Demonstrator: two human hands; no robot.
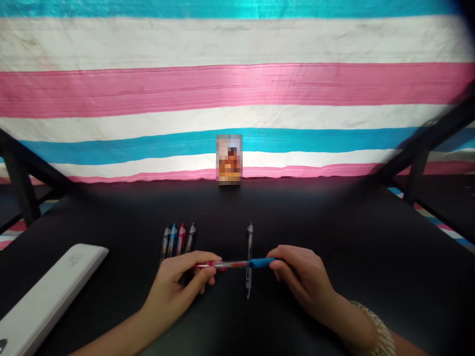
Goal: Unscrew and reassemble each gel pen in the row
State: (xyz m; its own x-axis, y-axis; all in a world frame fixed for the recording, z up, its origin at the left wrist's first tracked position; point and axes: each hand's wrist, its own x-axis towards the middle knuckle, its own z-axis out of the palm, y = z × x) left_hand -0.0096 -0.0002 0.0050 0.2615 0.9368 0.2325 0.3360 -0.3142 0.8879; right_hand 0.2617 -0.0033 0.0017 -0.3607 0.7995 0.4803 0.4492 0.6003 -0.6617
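Observation:
I hold one pen (237, 264) level above the black table (334, 237), between both hands. My left hand (178, 287) pinches its red-tipped end with curled fingers. My right hand (302, 277) pinches the blue grip end. Under the held pen lies a single clear pen (249, 247), pointing away from me. To the left, just beyond my left hand, several pens (178, 240) with black, blue and red parts lie side by side in a row.
A white flat device (48, 296) lies at the table's near left corner. A small card (229, 159) stands at the table's far edge against a pink, white and blue striped cloth (237, 84). Dark frame bars (419, 148) rise at both sides.

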